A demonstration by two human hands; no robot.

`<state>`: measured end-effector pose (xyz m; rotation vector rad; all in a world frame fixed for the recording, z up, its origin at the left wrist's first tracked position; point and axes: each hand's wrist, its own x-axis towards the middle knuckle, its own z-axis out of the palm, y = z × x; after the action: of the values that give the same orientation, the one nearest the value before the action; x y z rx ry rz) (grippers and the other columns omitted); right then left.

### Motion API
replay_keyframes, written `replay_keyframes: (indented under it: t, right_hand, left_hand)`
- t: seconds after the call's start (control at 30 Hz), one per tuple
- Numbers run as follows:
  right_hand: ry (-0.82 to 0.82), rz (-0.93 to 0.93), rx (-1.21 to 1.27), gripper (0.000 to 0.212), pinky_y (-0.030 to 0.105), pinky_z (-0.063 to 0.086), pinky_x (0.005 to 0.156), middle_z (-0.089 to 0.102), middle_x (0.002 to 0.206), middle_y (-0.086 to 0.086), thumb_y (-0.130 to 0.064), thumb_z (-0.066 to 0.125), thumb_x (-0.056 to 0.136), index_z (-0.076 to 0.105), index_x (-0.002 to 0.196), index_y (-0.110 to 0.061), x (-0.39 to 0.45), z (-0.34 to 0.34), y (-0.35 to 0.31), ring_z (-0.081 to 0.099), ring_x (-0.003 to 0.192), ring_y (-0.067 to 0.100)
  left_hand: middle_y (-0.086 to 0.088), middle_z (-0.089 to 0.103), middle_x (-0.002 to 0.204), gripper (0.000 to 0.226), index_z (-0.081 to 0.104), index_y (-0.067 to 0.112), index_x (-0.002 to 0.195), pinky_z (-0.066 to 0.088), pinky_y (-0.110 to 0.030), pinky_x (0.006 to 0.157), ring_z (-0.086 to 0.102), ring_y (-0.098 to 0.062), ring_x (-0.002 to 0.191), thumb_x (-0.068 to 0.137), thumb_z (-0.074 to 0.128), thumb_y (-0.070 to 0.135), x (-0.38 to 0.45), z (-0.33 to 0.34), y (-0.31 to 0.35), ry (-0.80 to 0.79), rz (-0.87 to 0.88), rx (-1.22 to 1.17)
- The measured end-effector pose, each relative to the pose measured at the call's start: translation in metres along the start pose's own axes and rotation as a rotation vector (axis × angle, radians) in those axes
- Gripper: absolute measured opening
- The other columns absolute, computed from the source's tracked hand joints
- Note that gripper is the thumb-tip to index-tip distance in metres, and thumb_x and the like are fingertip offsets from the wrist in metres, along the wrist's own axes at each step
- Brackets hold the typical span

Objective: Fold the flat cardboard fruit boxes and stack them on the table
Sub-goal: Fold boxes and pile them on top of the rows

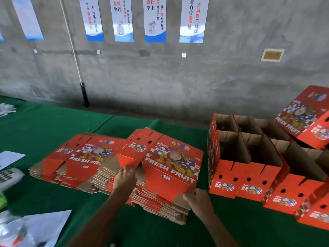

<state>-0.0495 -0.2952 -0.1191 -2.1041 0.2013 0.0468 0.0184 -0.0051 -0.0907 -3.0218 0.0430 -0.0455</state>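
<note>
My left hand (125,177) pinches a flap and my right hand (197,197) grips the near corner of the top flat box (169,166), which lies on the pile of flats (156,202) under my hands. Just right of my grip, several folded boxes (249,168) already stand open on the green table (53,122). Beyond my left hand a second pile (74,164) waits, so I judge most folding is left.

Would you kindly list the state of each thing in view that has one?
Top flat box: unfolded, near edge lifted off near stack.
Near stack: flat.
Far stack: flat, untouched.
Folded boxes: erected, tops open.
Tilted box: folded, leaning on others.
Left hand: gripping a flap.
Right hand: gripping the corner.
</note>
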Motion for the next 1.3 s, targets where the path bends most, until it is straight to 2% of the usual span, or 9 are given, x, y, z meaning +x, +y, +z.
replay_keyframes:
  t: [0.1, 0.23, 0.33, 0.47, 0.6, 0.8, 1.03, 1.13, 1.3]
  right_hand:
    - [0.083, -0.073, 0.084, 0.015, 0.045, 0.057, 0.077, 0.07, 0.099, 0.011, -0.025, 0.064, 0.101, 0.065, 0.105, -0.011, -0.006, -0.007, -0.017, 0.066, 0.084, 0.016]
    - [0.11, -0.195, 0.161, 0.055, 0.035, 0.055, 0.1, 0.058, 0.142, 0.0, -0.006, 0.053, 0.103, 0.041, 0.155, -0.018, -0.006, -0.028, -0.05, 0.06, 0.124, 0.015]
    - [0.176, -0.299, 0.098, 0.056, 0.008, 0.05, 0.078, 0.063, 0.124, -0.006, -0.005, 0.05, 0.102, 0.043, 0.155, -0.02, -0.005, -0.044, -0.072, 0.063, 0.11, 0.008]
    - [0.283, -0.443, 0.151, 0.047, 0.039, 0.059, 0.089, 0.069, 0.126, 0.005, -0.013, 0.049, 0.105, 0.05, 0.15, -0.025, -0.01, -0.068, -0.088, 0.069, 0.105, 0.014]
    - [0.304, -0.562, 0.379, 0.039, 0.042, 0.057, 0.1, 0.067, 0.134, -0.007, -0.02, 0.058, 0.105, 0.059, 0.144, -0.02, -0.018, -0.106, -0.103, 0.063, 0.124, 0.01]
    - [0.396, -0.735, 0.602, 0.028, 0.024, 0.056, 0.094, 0.074, 0.122, -0.011, -0.017, 0.066, 0.101, 0.071, 0.127, -0.027, -0.031, -0.157, -0.132, 0.067, 0.12, 0.009]
    - [0.254, -0.756, 0.839, 0.03, 0.025, 0.052, 0.098, 0.07, 0.132, 0.004, -0.017, 0.063, 0.101, 0.072, 0.129, -0.021, -0.025, -0.223, -0.136, 0.062, 0.129, 0.02]
    - [0.206, -0.835, 0.699, 0.035, 0.034, 0.046, 0.11, 0.071, 0.13, 0.01, -0.002, 0.056, 0.098, 0.072, 0.128, -0.012, -0.029, -0.235, -0.135, 0.06, 0.131, 0.027]
    - [0.292, -0.804, 0.518, 0.04, 0.035, 0.043, 0.076, 0.07, 0.08, 0.008, 0.01, 0.05, 0.095, 0.081, 0.098, -0.014, -0.04, -0.248, -0.126, 0.057, 0.075, 0.026]
  left_hand:
    - [-0.012, 0.056, 0.138, 0.042, 0.036, 0.001, 0.147, 0.052, -0.028, 0.1, 0.06, -0.02, 0.121, 0.109, 0.042, 0.019, -0.002, -0.019, 0.0, 0.118, -0.033, -0.164]
    - [-0.018, 0.073, 0.1, 0.031, 0.065, -0.001, 0.11, 0.059, -0.045, 0.081, 0.072, -0.034, 0.087, 0.109, 0.039, 0.017, -0.003, -0.039, 0.002, 0.271, -0.087, -0.411]
    - [-0.018, 0.068, 0.112, 0.028, 0.061, 0.006, 0.126, 0.057, -0.047, 0.084, 0.068, -0.037, 0.099, 0.102, 0.054, 0.019, -0.005, -0.044, 0.016, 0.34, -0.074, -0.533]
    - [-0.018, 0.053, 0.134, 0.057, 0.042, 0.011, 0.146, 0.047, -0.054, 0.096, 0.05, -0.037, 0.119, 0.096, 0.066, 0.028, -0.002, -0.042, 0.027, 0.318, -0.187, -0.742]
    - [-0.019, 0.051, 0.143, 0.076, 0.039, 0.014, 0.15, 0.046, -0.056, 0.102, 0.052, -0.039, 0.128, 0.093, 0.064, 0.058, 0.004, -0.045, 0.028, 0.31, -0.357, -0.742]
    - [0.003, 0.077, 0.074, 0.017, 0.08, 0.03, 0.105, 0.056, -0.025, 0.048, 0.072, -0.009, 0.057, 0.093, 0.074, 0.041, -0.008, -0.077, 0.045, 0.348, -0.206, -1.095]
    - [-0.01, 0.075, 0.09, 0.026, 0.073, 0.007, 0.094, 0.059, -0.041, 0.084, 0.073, -0.026, 0.088, 0.086, 0.082, 0.03, -0.001, -0.122, 0.052, 0.375, -0.344, -1.604]
    - [-0.007, 0.066, 0.097, 0.033, 0.064, 0.002, 0.108, 0.054, -0.028, 0.063, 0.06, -0.016, 0.08, 0.089, 0.079, 0.024, -0.002, -0.143, 0.057, 0.249, -0.315, -2.019]
    - [-0.002, 0.046, 0.077, 0.011, 0.059, 0.007, 0.096, 0.035, -0.017, 0.037, 0.041, -0.005, 0.047, 0.098, 0.065, 0.016, -0.004, -0.174, 0.073, 0.127, -0.212, -2.29]
